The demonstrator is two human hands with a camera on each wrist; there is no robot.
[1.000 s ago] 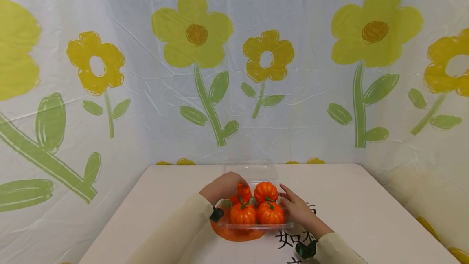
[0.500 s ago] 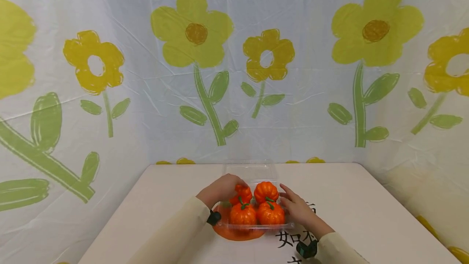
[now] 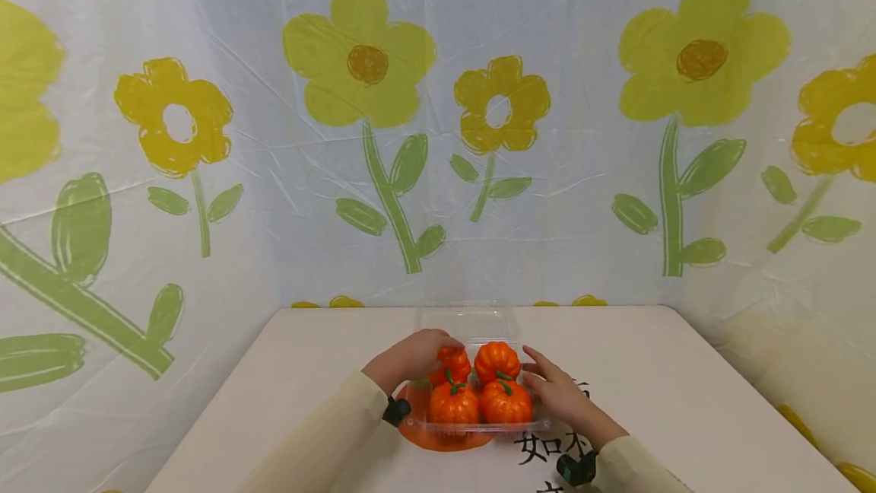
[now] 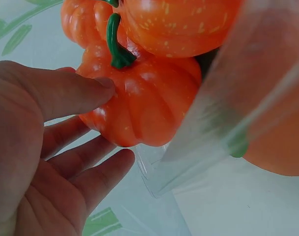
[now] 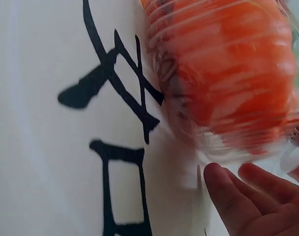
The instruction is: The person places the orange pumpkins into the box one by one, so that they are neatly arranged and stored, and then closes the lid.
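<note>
Several orange toy pumpkins with green stems fill a clear plastic clamshell box [image 3: 489,427], two of them in front [image 3: 454,405]. My left hand [image 3: 412,357] reaches over the box's left side and holds the back-left pumpkin [image 3: 455,365]. In the left wrist view, the thumb lies on that pumpkin [image 4: 149,105] below its stem, with the fingers around its side and underneath. My right hand [image 3: 557,394] stays at the box's right wall, its fingers loosely extended. Those fingertips [image 5: 217,176] are right at the clear wall in the right wrist view, with an orange pumpkin [image 5: 228,73] behind the plastic.
Behind the pumpkins, the box's clear lid [image 3: 468,322] lies folded back near the table's far edge. The pale table [image 3: 287,386] bears a printed orange circle [image 3: 445,441] and black characters [image 3: 537,446]. A flower-print cloth [image 3: 575,173] hangs around it.
My left hand has shifted slightly left and toward me, showing more of the back-left pumpkin. The right hand stays nearly still beside the box.
</note>
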